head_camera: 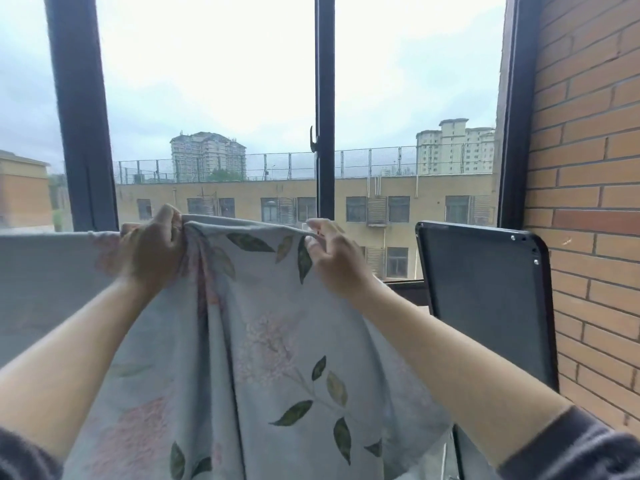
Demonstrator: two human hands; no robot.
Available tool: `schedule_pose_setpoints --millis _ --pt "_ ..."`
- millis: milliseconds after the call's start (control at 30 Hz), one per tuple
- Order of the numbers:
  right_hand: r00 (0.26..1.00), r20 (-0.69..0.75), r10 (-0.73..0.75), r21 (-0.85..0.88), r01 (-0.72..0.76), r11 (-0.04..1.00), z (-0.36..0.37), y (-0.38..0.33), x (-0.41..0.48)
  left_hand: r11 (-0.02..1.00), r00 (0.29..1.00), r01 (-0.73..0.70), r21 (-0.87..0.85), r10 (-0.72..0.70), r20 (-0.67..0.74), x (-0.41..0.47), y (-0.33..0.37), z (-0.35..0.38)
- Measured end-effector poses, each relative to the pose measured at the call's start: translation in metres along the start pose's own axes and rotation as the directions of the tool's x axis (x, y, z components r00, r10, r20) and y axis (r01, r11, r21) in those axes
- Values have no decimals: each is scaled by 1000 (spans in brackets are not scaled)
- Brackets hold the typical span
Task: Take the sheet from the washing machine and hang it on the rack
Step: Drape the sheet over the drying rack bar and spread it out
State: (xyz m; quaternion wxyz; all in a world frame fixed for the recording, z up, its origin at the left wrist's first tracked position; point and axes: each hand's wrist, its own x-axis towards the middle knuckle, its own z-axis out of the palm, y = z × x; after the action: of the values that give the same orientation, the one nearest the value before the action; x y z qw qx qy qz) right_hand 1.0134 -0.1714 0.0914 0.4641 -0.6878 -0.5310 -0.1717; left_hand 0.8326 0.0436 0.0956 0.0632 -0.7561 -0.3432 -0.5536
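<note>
Both hands, left hand point(152, 249) and right hand point(334, 258), pinched shut on sheet point(263, 341) top edge | edge ran left-right | cloth hung below.

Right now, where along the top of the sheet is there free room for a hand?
Free: the top edge of the sheet between left hand and right hand, and the flat stretch left of the left hand. Crowded: right side, near the black panel and brick wall.

Two bare forearms, dark grey knit sleeves point(568, 452) pushed up near the elbows, no jewellery visible
</note>
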Motion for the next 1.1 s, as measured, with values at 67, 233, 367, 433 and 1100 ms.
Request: schedule_pose_setpoints --millis 67,233,367,433,1100 --pt "1000 -2 -32 -171 31 985 22 -23 21 998 1000 -14 -66 15 24 -6 10 -13" --pt "961 -178 -213 -539 86 838 37 -23 19 995 994 -8 -98 19 107 -6 3 -26" --pt "973 -212 -91 -251 36 967 33 11 14 994 996 -52 -97 59 70 -5 0 -27" --pt "981 -162 -110 -222 72 972 27 19 11 993 997 -59 -104 63 37 -3 -1 -25" --pt "979 153 -137 -475 195 858 35 -45 41 985 986 -165 -54 166 6 1 1 -11"
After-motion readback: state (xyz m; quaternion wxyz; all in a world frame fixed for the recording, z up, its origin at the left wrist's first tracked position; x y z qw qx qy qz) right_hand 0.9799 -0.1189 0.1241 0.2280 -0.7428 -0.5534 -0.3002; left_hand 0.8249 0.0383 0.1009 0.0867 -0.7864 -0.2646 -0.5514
